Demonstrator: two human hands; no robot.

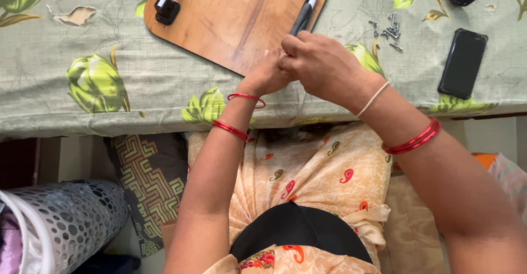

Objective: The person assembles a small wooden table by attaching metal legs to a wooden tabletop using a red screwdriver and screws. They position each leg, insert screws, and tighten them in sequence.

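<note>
Both hands are meeting at the near edge of a wooden board (230,21) lying underside-up on a bed covered in a green floral sheet (82,43). The right hand (324,65) is closing over the left hand (269,76), and both are curling in around something at the foot of a grey-and-white leg (304,13); what sits between the fingers is hidden, so the exact grip cannot be told. The board is resting flat, apparently so its leg fittings are facing up within reach, with a second black-capped leg (166,5) at 11 o'clock from the hands. A small heap of screws (388,31) is lying loose on the sheet at 2 o'clock, near the right wrist and handy for picking. A black phone (464,63) is lying face-down at 3 o'clock, well apart from the work. At 8 o'clock, below the bed's edge, a white perforated basket (71,213) is holding cloth, only partly showing.
</note>
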